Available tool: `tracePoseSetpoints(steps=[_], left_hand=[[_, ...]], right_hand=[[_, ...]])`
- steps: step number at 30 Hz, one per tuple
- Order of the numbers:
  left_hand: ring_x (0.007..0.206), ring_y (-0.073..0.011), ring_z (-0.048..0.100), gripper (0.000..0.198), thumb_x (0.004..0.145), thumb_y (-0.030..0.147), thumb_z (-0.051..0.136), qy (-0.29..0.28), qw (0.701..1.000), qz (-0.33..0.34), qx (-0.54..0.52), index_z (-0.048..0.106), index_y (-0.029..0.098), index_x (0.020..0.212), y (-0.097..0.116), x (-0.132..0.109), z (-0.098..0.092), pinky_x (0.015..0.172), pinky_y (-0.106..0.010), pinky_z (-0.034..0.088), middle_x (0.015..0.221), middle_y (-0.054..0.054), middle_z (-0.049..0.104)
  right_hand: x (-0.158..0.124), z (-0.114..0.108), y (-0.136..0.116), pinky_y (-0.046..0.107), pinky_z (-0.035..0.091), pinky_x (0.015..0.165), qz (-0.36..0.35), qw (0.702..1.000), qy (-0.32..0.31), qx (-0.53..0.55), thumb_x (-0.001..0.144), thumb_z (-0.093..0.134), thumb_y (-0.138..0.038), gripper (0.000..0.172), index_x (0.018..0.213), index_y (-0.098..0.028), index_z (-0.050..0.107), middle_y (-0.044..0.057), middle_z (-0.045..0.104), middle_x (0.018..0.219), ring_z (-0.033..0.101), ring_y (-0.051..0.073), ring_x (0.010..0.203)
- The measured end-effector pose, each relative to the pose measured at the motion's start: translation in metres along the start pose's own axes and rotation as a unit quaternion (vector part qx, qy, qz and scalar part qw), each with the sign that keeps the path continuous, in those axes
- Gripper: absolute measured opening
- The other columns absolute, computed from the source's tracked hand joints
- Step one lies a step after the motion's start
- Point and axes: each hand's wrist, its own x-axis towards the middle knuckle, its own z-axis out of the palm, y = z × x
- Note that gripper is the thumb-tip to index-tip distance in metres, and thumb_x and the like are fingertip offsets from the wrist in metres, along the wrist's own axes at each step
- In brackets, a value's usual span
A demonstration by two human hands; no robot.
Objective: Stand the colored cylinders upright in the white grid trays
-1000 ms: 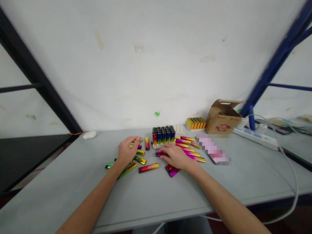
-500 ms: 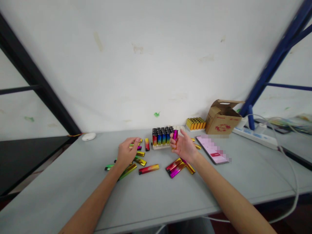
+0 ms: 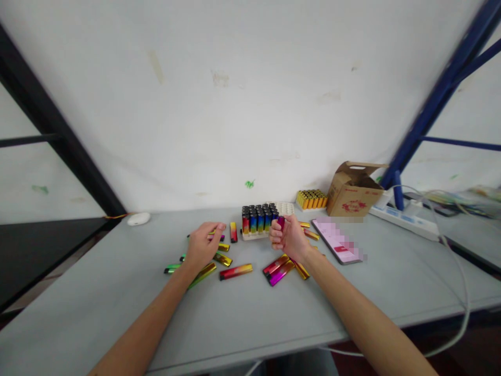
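Several shiny multicoloured lighters [image 3: 236, 271] lie scattered on a grey table [image 3: 250, 308]. My right hand [image 3: 290, 239] is closed around a magenta lighter [image 3: 281, 222], held upright just in front of a white tray [image 3: 256, 234] that holds several upright lighters with dark caps. My left hand [image 3: 202, 244] rests palm down on the loose lighters to the left, fingers bent over a few of them. More lighters [image 3: 278, 269] lie below my right wrist.
A tray of yellow lighters [image 3: 312, 199] and an opened cardboard box [image 3: 354, 190] stand at the back right. A phone [image 3: 337, 240] lies beside my right hand. A power strip [image 3: 405, 220] with cables sits far right; a white puck [image 3: 138, 218] far left.
My right hand rose from the loose lighters on the table with a magenta lighter and brought it up to the tray's front edge. My left hand stayed on the left pile.
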Motion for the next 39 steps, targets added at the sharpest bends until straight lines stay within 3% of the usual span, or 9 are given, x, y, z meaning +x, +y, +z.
tracePoseSetpoints(steps=[15, 27, 31, 34, 39], left_hand=[[0.081, -0.0201, 0.067, 0.035, 0.093, 0.038, 0.043, -0.003, 1.000, 0.009, 0.005, 0.070, 0.017, 0.084, -0.002, 0.000, 0.000, 0.078, -0.031, 0.051, 0.084, -0.007, 0.073], [0.079, -0.0205, 0.067, 0.040, 0.092, 0.042, 0.040, -0.010, 1.000, 0.008, 0.022, 0.069, 0.017, 0.081, 0.000, 0.000, -0.001, 0.076, -0.032, 0.053, 0.082, -0.007, 0.073], [0.081, -0.0198, 0.067, 0.039, 0.093, 0.040, 0.040, -0.010, 1.000, 0.016, 0.018, 0.069, 0.017, 0.083, 0.000, 0.000, -0.002, 0.078, -0.031, 0.052, 0.084, -0.007, 0.073], [0.080, -0.0195, 0.066, 0.037, 0.093, 0.038, 0.040, -0.013, 1.000, 0.016, 0.019, 0.069, 0.017, 0.083, -0.002, 0.000, -0.001, 0.077, -0.031, 0.052, 0.083, -0.007, 0.073], [0.081, -0.0210, 0.064, 0.032, 0.092, 0.036, 0.045, -0.045, 0.995, 0.074, 0.040, 0.070, 0.017, 0.085, 0.001, -0.002, 0.000, 0.080, -0.037, 0.049, 0.084, -0.007, 0.072]], right_hand=[[0.001, 0.004, 0.006, 0.019, 0.019, 0.041, -0.003, 1.000, 0.011, -0.027, 0.077, 0.033, -0.034, 0.015, 0.068, -0.021, 0.035, -0.007, 0.024, 0.058, 0.024, 0.009, 0.046], [0.001, 0.001, 0.004, 0.018, 0.020, 0.041, 0.013, 0.999, -0.011, -0.028, 0.083, 0.033, -0.040, 0.025, 0.069, -0.020, 0.039, -0.006, 0.029, 0.058, 0.027, 0.009, 0.045], [-0.002, 0.000, -0.001, 0.018, 0.027, 0.040, -0.009, 0.999, -0.037, -0.021, 0.082, 0.038, -0.051, 0.033, 0.080, -0.019, 0.049, -0.004, 0.041, 0.060, 0.039, 0.010, 0.048], [-0.004, -0.001, -0.007, 0.022, 0.039, 0.044, -0.053, 0.997, -0.031, -0.045, 0.078, 0.049, -0.043, 0.025, 0.089, -0.021, 0.052, -0.001, 0.054, 0.070, 0.053, 0.014, 0.057], [-0.004, -0.003, -0.014, 0.033, 0.053, 0.069, -0.157, 0.980, 0.029, -0.120, 0.079, 0.059, -0.039, 0.019, 0.089, -0.023, 0.054, 0.003, 0.064, 0.088, 0.064, 0.020, 0.083]])
